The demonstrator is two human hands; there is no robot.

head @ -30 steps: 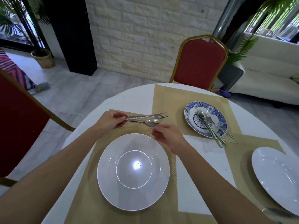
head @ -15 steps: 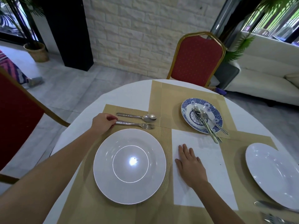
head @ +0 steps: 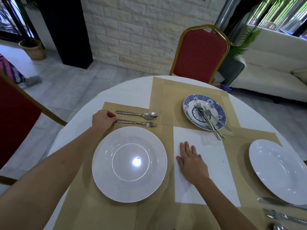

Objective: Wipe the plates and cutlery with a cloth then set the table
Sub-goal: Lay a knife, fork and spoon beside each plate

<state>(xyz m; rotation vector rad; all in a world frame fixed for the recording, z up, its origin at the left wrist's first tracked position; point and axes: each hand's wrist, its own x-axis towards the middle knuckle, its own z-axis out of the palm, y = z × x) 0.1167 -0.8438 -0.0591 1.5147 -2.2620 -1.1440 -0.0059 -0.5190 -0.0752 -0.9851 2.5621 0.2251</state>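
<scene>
Left hand (head: 103, 120): centre left, fingers curled, pinching the fork (head: 137, 123) by its handle end.
Right hand (head: 191, 161): flat on the desk (head: 216, 173), fingers straight.
Fork: between spoon (head: 137, 114) and white plate (head: 129, 164).

Before you a plate (head: 129, 164) sits on a mat (head: 99, 213); behind it lie a fork (head: 137, 123), then a spoon (head: 137, 114). Farther back on your right, a second plate (head: 188, 105) holds cutlery (head: 209, 121); a third plate (head: 280, 170) sits far right

Right white plate (head: 280, 170): running off the right edge.
Fork (head: 137, 123) handle tip: hiding under the left hand (head: 103, 119) fingers.
Bottom-right cutlery (head: 282, 217): being cropped at the corner.
</scene>
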